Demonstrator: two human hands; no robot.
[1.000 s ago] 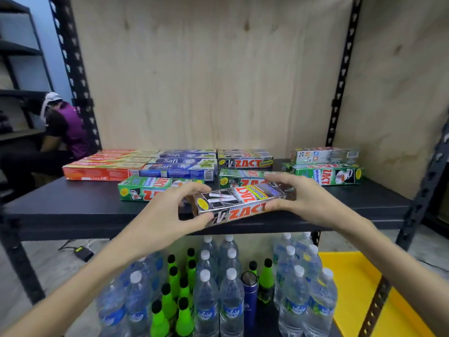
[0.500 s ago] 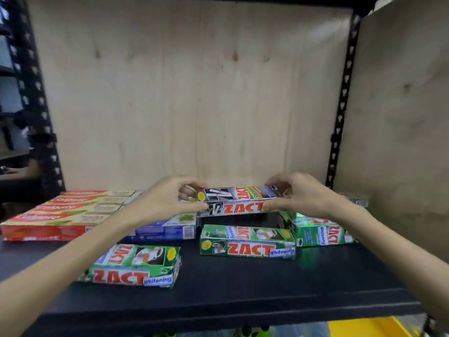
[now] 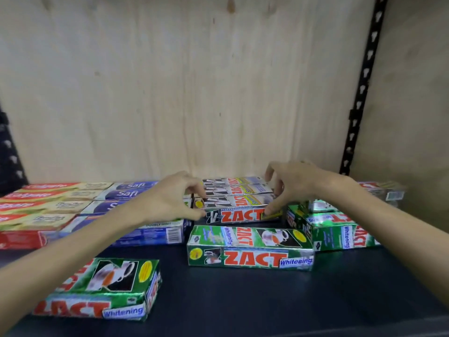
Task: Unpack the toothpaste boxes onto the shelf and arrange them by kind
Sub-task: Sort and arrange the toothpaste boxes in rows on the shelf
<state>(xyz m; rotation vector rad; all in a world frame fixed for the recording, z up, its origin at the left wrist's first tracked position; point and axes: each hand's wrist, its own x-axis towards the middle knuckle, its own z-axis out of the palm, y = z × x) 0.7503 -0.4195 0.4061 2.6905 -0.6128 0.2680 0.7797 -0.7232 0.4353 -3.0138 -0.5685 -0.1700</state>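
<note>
Held box: a grey-and-silver cardboard toothpaste box with red ZACT lettering (image 3: 239,209) was pinched at both ends; it lay lengthwise at the front of a row of like boxes, and whether it rested fully on the shelf could not be told
Left hand: the left hand (image 3: 170,199) was curled, thumb and fingertips pinched on the box's left end; the forearm was stretched in from the lower left
Right hand: the right hand (image 3: 294,183) was arched over the right end, thumb and fingers pinched on the front right corner, the other fingers loosely bent
Row behind: two more grey ZACT boxes (image 3: 237,187) were seen just behind the held one, touching it, close to the plywood back panel (image 3: 194,81)
Shelf: a dark metal shelf board (image 3: 267,300) carried everything; a black perforated upright (image 3: 359,93) stood at the right rear
Green boxes: one green ZACT Whitening box (image 3: 250,249) lay just in front of the held box; another green box (image 3: 102,290) lay at the near left, well apart; a stack of green boxes (image 3: 337,229) sat at the right, under the right wrist
Blue boxes: blue Safi boxes (image 3: 128,193) were laid side by side left of the grey row, partly hidden by the left arm
Red boxes: red-and-cream toothpaste boxes (image 3: 36,205) were ranged at the far left, beside the blue ones; their lettering was blurred
</note>
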